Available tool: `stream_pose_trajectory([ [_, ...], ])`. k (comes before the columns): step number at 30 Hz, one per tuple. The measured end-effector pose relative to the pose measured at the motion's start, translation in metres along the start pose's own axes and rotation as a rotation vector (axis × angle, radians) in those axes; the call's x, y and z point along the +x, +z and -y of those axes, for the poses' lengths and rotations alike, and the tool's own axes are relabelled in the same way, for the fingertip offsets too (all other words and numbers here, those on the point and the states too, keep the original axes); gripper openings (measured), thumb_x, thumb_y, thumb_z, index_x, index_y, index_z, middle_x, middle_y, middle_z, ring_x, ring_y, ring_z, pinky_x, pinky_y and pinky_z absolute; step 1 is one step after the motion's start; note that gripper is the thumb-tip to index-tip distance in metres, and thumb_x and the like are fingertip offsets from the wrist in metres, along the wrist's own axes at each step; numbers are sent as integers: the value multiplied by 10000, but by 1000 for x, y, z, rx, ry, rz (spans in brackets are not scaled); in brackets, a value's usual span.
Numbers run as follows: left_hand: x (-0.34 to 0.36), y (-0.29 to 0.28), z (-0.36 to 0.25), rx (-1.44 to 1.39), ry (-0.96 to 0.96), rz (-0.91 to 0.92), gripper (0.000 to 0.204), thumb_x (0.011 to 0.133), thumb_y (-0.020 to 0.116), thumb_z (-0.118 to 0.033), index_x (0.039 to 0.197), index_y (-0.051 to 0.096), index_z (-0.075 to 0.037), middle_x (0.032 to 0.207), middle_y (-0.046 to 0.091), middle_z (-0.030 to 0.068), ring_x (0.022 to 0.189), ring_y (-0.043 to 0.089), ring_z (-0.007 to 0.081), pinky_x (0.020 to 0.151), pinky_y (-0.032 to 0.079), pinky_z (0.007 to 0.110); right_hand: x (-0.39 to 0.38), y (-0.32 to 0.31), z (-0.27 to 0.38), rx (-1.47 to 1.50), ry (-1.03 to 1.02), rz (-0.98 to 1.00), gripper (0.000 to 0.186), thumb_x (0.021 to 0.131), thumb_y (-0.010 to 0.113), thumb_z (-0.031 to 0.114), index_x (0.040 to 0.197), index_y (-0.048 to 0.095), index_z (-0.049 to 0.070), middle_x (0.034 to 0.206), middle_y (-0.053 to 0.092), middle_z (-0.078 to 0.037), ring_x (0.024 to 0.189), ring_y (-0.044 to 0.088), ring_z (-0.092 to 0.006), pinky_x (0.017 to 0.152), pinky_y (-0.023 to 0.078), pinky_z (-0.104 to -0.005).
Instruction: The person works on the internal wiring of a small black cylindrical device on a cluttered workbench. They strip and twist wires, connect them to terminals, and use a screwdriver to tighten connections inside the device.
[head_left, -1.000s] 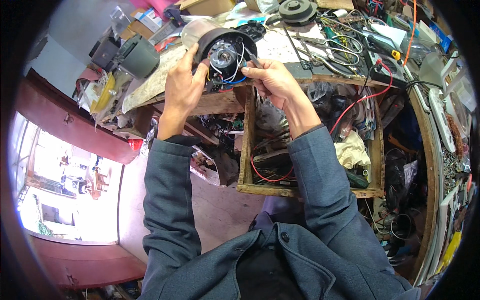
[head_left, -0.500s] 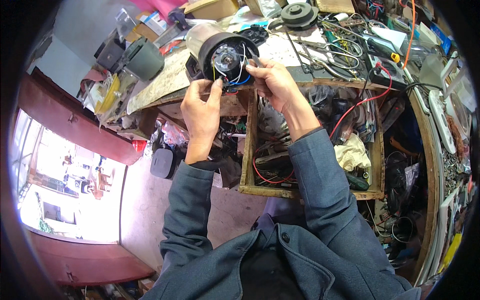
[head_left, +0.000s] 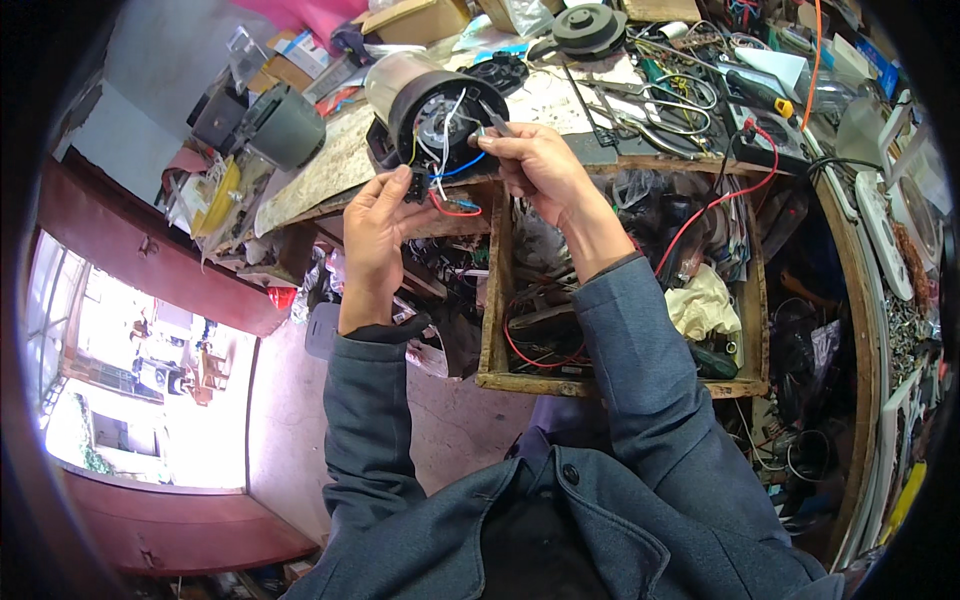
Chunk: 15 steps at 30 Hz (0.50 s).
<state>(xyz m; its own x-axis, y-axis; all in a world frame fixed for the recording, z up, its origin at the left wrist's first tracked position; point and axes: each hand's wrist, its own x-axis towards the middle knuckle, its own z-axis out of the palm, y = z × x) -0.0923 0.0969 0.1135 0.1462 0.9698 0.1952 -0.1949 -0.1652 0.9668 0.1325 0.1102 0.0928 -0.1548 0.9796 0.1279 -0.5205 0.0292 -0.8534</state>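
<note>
A black-rimmed appliance body point(head_left: 400, 88) with a translucent grey shell lies on its side at the bench edge. Its open end faces me, showing a round metal part and white, yellow, blue and red wires point(head_left: 444, 150). Pinched in my left hand point(head_left: 375, 225) is a small black connector block point(head_left: 418, 187) with wires running to it, just below the opening. At the opening's right rim, my right hand point(head_left: 535, 165) is closed around a slim grey metal tool point(head_left: 497, 122), its exact kind unclear. My right fingertips are beside the white wires.
Below the bench, an open wooden drawer point(head_left: 490, 300) holds cables, bags and a cream cloth point(head_left: 705, 305). A black round base point(head_left: 590, 32), a screwdriver point(head_left: 760, 92) and a meter with red leads point(head_left: 770, 145) lie on the bench. Grey containers point(head_left: 280, 125) stand at left.
My left hand has drawn down and left, bringing the black connector block and red wire out below the opening. The appliance has shifted slightly left; my right hand has barely moved.
</note>
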Motion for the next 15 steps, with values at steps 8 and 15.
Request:
stream_pose_trajectory([
  [8,-3,9,4,-246,-65,153,315,1079,520,-262,1218,592,12,1132,709,151,957,737,290,858,625,460,2,-1,-2,-1,-2,8,109,946,682,162,971,720,62,609,511,68,449,371,-30,430,260,-204],
  [15,-3,9,19,-389,-56,126,383,1090,491,-306,1298,536,12,1220,671,153,1024,703,276,885,601,484,0,3,-1,-91,-4,-30,63,926,702,152,905,697,93,598,514,80,429,350,-20,414,230,-212],
])
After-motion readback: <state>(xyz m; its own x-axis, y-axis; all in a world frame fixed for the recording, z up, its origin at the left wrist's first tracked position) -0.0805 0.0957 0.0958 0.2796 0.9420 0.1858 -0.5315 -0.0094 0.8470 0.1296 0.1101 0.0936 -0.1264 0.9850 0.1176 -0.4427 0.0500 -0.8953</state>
